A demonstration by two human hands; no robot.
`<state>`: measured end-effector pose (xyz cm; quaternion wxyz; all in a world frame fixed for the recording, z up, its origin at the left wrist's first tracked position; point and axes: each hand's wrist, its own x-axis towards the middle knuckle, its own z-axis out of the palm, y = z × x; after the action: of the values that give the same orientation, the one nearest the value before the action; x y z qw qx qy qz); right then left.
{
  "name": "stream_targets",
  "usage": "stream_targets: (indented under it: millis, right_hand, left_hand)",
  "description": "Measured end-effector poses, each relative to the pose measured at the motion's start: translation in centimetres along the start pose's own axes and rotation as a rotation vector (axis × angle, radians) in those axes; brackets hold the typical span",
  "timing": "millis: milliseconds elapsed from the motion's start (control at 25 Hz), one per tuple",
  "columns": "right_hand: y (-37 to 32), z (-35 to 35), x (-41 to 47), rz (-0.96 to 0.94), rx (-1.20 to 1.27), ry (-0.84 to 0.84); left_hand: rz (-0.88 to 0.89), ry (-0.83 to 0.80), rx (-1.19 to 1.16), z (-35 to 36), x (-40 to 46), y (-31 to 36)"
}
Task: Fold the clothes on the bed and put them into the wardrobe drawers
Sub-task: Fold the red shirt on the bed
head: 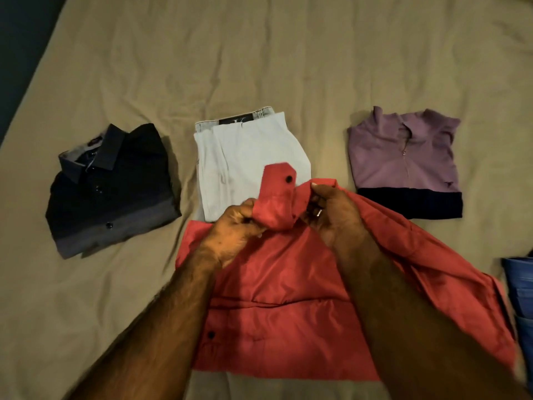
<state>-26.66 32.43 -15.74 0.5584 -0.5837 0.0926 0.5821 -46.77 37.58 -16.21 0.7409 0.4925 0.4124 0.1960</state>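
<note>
A red shirt (277, 287) lies spread on the bed in front of me, its collar end lifted. My left hand (235, 229) grips the raised collar and cuff with a black button. My right hand (331, 210), with a ring on one finger, pinches the red fabric just beside it. Beyond the shirt lie three folded garments in a row: a dark button shirt (112, 189) at left, pale light-blue jeans (245, 157) in the middle, and a purple polo with a dark hem (406, 163) at right.
The bed is covered by a wrinkled tan sheet (259, 59). Blue denim (519, 290) shows at the right edge. A dark floor strip (20, 36) runs along the bed's left edge. No wardrobe is in view.
</note>
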Motion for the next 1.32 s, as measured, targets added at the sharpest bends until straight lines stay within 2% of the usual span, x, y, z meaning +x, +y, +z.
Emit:
stream_targets:
  millis: [80, 200, 320, 360, 440, 520, 560, 640, 720, 840, 920, 1000, 1040, 1080, 1120, 1160, 1200, 1280, 1320]
  right_hand:
    - [0.2, -1.5, -1.9, -0.037, 0.107, -0.047]
    - [2.4, -4.0, -5.5, -0.094, 0.194, -0.119]
    - [5.6, -7.1, -7.6, -0.095, 0.174, -0.101]
    - [6.6, -8.4, -8.2, -0.077, 0.156, -0.084]
    - [8.7, -10.4, -8.9, -0.025, 0.111, -0.100]
    - [10.2, -12.4, -10.3, 0.032, 0.029, -0.118]
    - [10.7, -13.4, -11.2, 0.067, -0.025, -0.136]
    - [11.1, -14.8, -12.8, 0.129, -0.109, -0.153]
    - [11.6, -15.4, -13.2, 0.188, -0.104, -0.128]
    - [11.6, -15.4, -13.9, 0.245, -0.070, -0.114]
    - [11.7, -15.0, -14.5, 0.197, -0.042, -0.116]
    - [12.0, -14.9, -14.6, 0.147, 0.117, -0.068]
    - [12.2, -15.0, -14.7, 0.139, 0.178, -0.041]
    - [12.5, -14.9, -14.8, 0.143, 0.187, -0.009]
    - [13.1, -14.5, -14.9, 0.157, 0.146, 0.037]
    - [13.4, -14.5, -14.7, 0.175, 0.067, 0.100]
    - [13.7, -14.2, -14.5, 0.192, -0.015, 0.168]
    - [13.4, -14.1, -13.2, 0.161, -0.131, 0.298]
    - [12.7, -14.4, -12.4, 0.107, -0.163, 0.372]
  left_hand:
    - [-0.115, 0.003, -0.118, 0.7, -2.6, -1.7]
    - [-0.357, 0.010, -0.481, 2.4, -7.0, -4.6]
    - [-0.353, -0.167, -0.901, 4.0, -10.1, -6.2]
    - [-0.386, -0.171, -0.974, 4.4, -10.8, -6.5]
    - [-0.489, -0.117, -0.913, 4.7, -11.7, -6.1]
    - [-0.647, 0.075, -0.674, 5.7, -12.7, -6.0]
    - [-0.658, 0.142, -0.564, 6.4, -13.3, -6.0]
    - [-0.582, 0.219, -0.408, 7.4, -14.7, -6.3]
    - [-0.431, 0.267, -0.320, 7.4, -15.7, -7.2]
    - [-0.255, 0.272, -0.386, 8.1, -17.8, -7.0]
    - [-0.222, 0.295, -0.553, 6.7, -19.2, -7.3]
    - [-0.258, 0.311, -0.732, 4.0, -20.9, -8.0]
    - [-0.238, 0.253, -0.819, 3.1, -21.8, -9.0]
    - [-0.280, 0.127, -0.971, 1.9, -22.8, -10.4]
    - [-0.302, -0.096, -1.089, 0.5, -23.4, -10.9]
    - [-0.269, -0.211, -1.074, 0.3, -23.6, -10.9]
    - [-0.217, -0.182, -0.992, -0.3, -24.0, -10.7]
    - [-0.131, 0.026, -0.784, -0.6, -24.8, -9.5]
    - [-0.187, 0.094, -0.732, -0.3, -24.7, -8.8]
